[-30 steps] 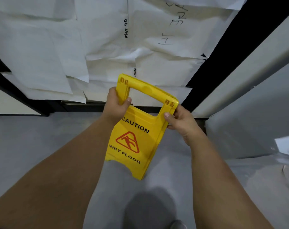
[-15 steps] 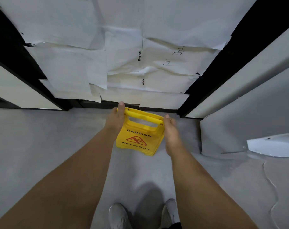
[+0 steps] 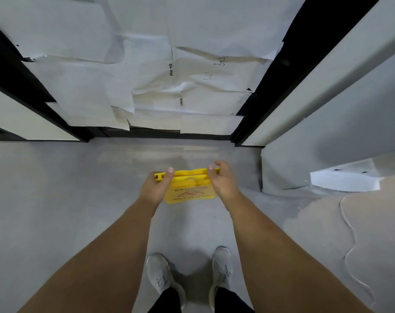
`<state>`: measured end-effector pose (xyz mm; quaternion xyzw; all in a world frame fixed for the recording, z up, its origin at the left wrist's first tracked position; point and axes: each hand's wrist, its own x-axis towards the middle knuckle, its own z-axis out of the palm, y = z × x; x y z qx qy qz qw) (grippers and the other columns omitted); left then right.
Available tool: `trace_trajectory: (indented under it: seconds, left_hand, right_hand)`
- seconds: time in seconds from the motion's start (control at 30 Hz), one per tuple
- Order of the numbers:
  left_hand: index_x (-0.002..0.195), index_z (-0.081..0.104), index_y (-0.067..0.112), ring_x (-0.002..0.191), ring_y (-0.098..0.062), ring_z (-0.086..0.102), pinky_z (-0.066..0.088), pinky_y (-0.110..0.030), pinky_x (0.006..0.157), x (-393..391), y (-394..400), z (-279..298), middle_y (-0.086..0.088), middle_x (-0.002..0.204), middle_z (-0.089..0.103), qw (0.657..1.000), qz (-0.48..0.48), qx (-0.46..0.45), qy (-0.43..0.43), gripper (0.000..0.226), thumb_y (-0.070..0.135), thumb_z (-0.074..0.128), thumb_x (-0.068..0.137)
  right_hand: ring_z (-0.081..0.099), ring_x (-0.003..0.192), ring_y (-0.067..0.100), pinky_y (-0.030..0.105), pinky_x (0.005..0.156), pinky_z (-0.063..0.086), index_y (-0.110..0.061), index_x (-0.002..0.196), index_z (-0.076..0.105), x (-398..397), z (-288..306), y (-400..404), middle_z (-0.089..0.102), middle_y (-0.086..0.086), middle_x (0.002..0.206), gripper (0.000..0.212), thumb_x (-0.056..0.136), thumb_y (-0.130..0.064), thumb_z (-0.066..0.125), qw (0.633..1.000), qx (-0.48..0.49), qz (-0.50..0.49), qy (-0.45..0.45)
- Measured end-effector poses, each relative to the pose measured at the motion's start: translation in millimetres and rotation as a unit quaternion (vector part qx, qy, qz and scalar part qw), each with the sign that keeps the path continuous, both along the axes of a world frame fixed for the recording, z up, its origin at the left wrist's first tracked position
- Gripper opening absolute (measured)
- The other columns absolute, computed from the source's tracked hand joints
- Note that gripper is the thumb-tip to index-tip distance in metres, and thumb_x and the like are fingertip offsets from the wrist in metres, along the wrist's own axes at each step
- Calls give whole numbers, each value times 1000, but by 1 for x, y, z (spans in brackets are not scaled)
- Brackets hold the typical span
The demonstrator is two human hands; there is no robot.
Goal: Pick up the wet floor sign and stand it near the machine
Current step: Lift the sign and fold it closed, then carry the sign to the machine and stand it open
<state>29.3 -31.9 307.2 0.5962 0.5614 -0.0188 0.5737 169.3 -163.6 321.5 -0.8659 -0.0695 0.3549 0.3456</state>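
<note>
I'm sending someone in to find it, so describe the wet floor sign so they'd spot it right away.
Face the wall covered in white paper sheets between two black frames, then look down at the grey floor before it. The wet floor sign stands there, gripped at its top by the left hand and right hand. It is the only yellow thing, with an orange warning triangle.

One yellow wet floor sign, centre of frame. Two bare hands: left hand and right hand, one at each end of the sign's top. Two pale shoes, left shoe and right shoe, bottom centre. Many overlapping white paper sheets across the upper frame; exact number unclear.
</note>
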Motion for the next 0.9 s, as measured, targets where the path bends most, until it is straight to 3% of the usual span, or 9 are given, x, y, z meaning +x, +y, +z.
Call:
trace_trajectory:
  seconds: [0.1,0.27,0.37,0.47,0.57,0.63,0.73,0.83,0.9]
  left_hand:
    - [116,60,17,108,-25,58,42,-35,87,1,-15,2,-5,117,63,999,-37,5,33,65,70,55,78]
    - [103,66,15,105,-32,62,45,-40,84,3,-23,7,-7,103,67,996,-51,11,67,72,77,50,70]
    - [109,69,14,108,-31,61,46,-41,93,2,-26,9,-9,107,67,996,-48,8,76,62,66,54,79]
    - [115,69,13,109,-29,59,44,-38,93,-2,-34,11,-11,114,67,997,-27,-6,75,59,61,58,82]
    - [111,72,12,104,-26,59,42,-34,88,-12,-46,19,-13,114,68,998,-15,-23,65,63,63,61,77]
    - [106,73,13,102,-28,61,43,-36,85,-21,-59,27,-14,108,69,997,-23,-20,65,72,71,57,67]
    - [101,69,10,97,-33,62,44,-38,80,-37,-82,34,-13,98,68,996,-42,-5,77,88,82,47,55]
    - [136,51,10,125,-33,52,40,-41,102,-46,-101,34,-14,132,58,994,-55,-22,97,94,77,50,70]
    - [145,39,9,136,-32,43,34,-40,111,-51,-120,35,-15,146,47,991,-80,-19,109,82,63,52,85]
  right_hand:
    - [51,120,28,33,97,38,-16,135,45,0,-3,-25,45,12,138,44,99,-40,39,997,-58,56,13]
    - [49,97,22,53,105,38,-25,129,43,-4,-3,-35,43,8,135,42,96,-49,36,995,-67,53,45]
    - [52,112,26,56,108,34,-28,136,38,-8,0,-39,41,6,141,48,94,-50,36,994,-66,42,70]
    - [44,134,30,56,114,27,-29,149,23,-10,4,-42,34,6,154,62,94,-48,41,993,-56,19,104]
    - [36,141,31,44,116,28,-22,156,4,-7,6,-51,28,8,158,83,92,-42,54,982,-28,-64,175]
    - [37,139,30,37,105,33,-14,155,12,-7,10,-64,32,10,155,85,90,-42,60,971,-19,-91,221]
    - [39,135,28,34,96,31,-10,148,30,-16,11,-88,39,12,149,67,93,-40,54,968,-27,-76,238]
    - [44,124,28,34,94,33,-11,144,36,-29,18,-107,43,14,143,50,98,-29,47,967,1,-104,234]
    - [48,118,33,38,96,38,-8,138,40,-42,21,-125,48,17,134,43,98,-24,44,970,-1,-122,209]
